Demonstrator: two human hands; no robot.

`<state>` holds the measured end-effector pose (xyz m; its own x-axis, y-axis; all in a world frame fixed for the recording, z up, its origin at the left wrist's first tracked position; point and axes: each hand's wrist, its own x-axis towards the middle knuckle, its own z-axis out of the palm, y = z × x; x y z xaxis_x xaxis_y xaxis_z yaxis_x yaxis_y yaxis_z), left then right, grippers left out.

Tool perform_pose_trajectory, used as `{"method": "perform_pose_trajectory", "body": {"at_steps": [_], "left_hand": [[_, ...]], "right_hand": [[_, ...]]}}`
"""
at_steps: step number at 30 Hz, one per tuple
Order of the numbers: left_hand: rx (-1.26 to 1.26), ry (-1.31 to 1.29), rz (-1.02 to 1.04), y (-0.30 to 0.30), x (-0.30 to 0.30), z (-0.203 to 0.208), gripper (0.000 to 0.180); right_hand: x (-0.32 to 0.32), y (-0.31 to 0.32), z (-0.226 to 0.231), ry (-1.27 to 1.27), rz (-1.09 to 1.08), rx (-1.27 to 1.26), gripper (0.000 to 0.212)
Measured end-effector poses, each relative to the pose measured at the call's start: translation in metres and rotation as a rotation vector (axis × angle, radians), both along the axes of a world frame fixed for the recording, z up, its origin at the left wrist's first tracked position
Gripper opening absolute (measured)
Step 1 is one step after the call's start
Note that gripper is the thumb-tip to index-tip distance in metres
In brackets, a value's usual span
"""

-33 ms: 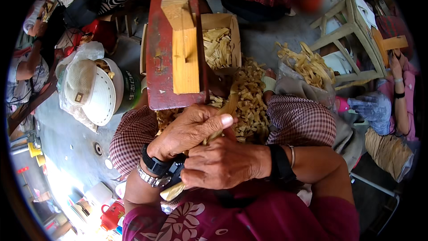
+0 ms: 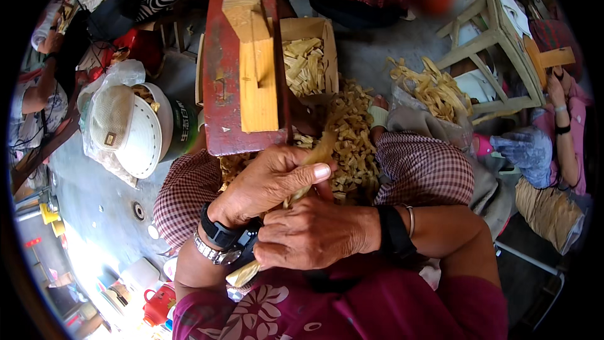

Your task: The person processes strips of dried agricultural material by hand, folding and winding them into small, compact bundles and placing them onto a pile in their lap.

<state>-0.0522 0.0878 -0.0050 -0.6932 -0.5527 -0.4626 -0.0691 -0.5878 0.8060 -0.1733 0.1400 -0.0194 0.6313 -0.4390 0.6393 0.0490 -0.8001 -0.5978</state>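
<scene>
A tan, flat strip of dried plant material [image 2: 324, 147] runs through both of my hands, above my lap. My left hand [image 2: 270, 178] pinches it between thumb and fingers, its far end sticking up past the thumb. Closer to my body, my right hand [image 2: 314, 232] is closed around the same strip, and the pale near end [image 2: 244, 273] pokes out below its fist. Just beyond my hands is a red wooden bench [image 2: 220, 107], with a yellow wooden block tool [image 2: 259, 88] fixed on top. What lies inside my closed fingers is hidden.
Short cut pieces [image 2: 353, 141] are heaped on the floor between my knees. Behind the bench stands a cardboard box [image 2: 332, 56] of pieces. Left is a bucket [image 2: 165, 126] with a pale hat [image 2: 113, 123]; right are bagged strips [image 2: 434, 91], a stool [image 2: 497, 50] and another person's arm [image 2: 565, 145].
My hands keep their hold on the strip and have barely moved. The strip's far end has shifted slightly, and the bench sits a little further left in the picture.
</scene>
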Motion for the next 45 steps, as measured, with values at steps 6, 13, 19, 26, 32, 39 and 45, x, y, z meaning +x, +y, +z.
{"method": "perform_pose_trajectory", "body": {"at_steps": [6,13,19,26,32,39,45], "left_hand": [[-0.020,0.108,0.210,-0.005,0.001,0.002,0.017],[-0.850,-0.400,0.188,-0.002,0.005,0.019,0.014],[-1.699,-0.475,0.356,-0.011,0.009,0.014,0.023],[-1.706,-0.481,0.347,-0.007,0.011,0.015,0.022],[-0.738,0.060,0.551,0.005,0.012,0.017,0.023],[-0.342,0.529,0.504,0.004,0.009,0.015,0.061],[-0.704,0.206,0.394,0.003,0.002,0.017,0.055]], "right_hand": [[-0.016,0.000,0.011,-0.131,-0.139,0.075,0.013],[-0.040,-0.057,0.006,-0.247,-0.594,0.640,0.025],[-0.037,-0.061,0.008,-0.083,-0.503,0.642,0.027],[-0.046,-0.069,-0.004,0.063,-0.353,0.454,0.023],[-0.048,-0.063,0.015,-0.111,-0.196,0.633,0.031],[-0.043,-0.061,0.015,-0.199,-0.257,0.353,0.031],[-0.053,-0.063,0.005,-0.262,-0.339,0.314,0.025]]}}
